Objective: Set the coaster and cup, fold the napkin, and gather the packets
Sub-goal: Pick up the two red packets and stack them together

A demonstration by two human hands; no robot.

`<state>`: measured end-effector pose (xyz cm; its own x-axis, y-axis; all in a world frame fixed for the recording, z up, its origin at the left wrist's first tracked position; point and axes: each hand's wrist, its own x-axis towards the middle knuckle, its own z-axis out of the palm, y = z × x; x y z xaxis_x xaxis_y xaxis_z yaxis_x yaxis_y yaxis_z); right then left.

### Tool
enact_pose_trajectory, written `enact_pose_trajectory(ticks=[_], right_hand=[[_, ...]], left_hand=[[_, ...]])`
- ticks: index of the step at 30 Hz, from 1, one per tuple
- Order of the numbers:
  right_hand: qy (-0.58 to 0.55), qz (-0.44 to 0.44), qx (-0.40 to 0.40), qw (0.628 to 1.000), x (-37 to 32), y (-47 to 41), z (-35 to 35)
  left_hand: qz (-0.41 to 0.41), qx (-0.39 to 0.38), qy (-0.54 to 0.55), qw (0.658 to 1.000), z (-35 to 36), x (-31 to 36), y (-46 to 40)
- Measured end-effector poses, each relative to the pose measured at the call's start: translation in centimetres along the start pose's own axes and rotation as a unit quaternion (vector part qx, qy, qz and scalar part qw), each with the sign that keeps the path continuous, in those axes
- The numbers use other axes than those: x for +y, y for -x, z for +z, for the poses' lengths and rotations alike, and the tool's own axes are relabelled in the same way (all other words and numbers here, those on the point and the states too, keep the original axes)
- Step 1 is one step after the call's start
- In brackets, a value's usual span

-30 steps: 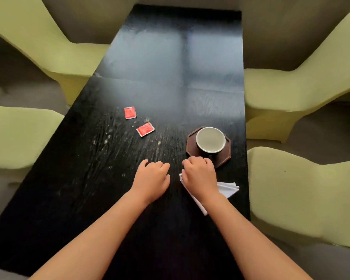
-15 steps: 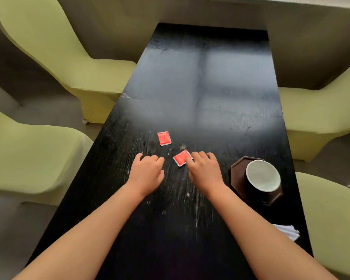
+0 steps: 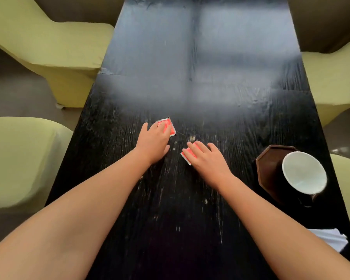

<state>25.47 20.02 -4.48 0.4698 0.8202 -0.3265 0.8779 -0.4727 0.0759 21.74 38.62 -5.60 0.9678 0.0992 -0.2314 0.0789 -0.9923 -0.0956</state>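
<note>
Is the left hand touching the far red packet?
Touching: the head view shows the left hand with its fingertips lying on the far red packet, covering its near part.

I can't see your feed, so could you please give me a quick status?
Left hand flat on far packet. Right hand flat on near packet. Cup on coaster. Nothing blocking.
</note>
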Motion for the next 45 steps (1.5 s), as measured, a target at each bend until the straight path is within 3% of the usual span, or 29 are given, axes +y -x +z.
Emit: enact_pose_trajectory(ticks=[6,13,26,32,35,40,45], right_hand=[[0.009,-0.011,0.013,1.000,0.2,-1.1,1.2],[0.077,-0.045,0.071,0.993,0.3,-0.8,1.5],[0.042,-0.110,0.004,0.993,0.4,-0.3,2.7],[0.068,-0.124,0.038,0.989,-0.4,2.2,3.1],[0.020,-0.121,0.010,0.992,-1.0,3.3,2.7],[-0.043,-0.069,0.087,0.993,-1.9,5.9,0.1],[-0.216,0.044,0.131,0.967,-2.1,7.2,-3.6]], left_hand=[[-0.011,-0.036,0.031,0.999,1.6,0.1,-2.9],[0.019,-0.004,0.010,1.000,1.5,0.2,-2.8],[0.152,0.006,-0.049,0.987,2.7,0.2,1.6],[0.180,0.019,-0.038,0.983,4.5,0.6,4.7],[0.158,-0.006,-0.004,0.987,4.3,0.8,5.5],[0.086,-0.024,0.122,0.988,3.8,0.9,7.9],[-0.003,0.014,0.318,0.948,-0.5,1.0,9.8]])
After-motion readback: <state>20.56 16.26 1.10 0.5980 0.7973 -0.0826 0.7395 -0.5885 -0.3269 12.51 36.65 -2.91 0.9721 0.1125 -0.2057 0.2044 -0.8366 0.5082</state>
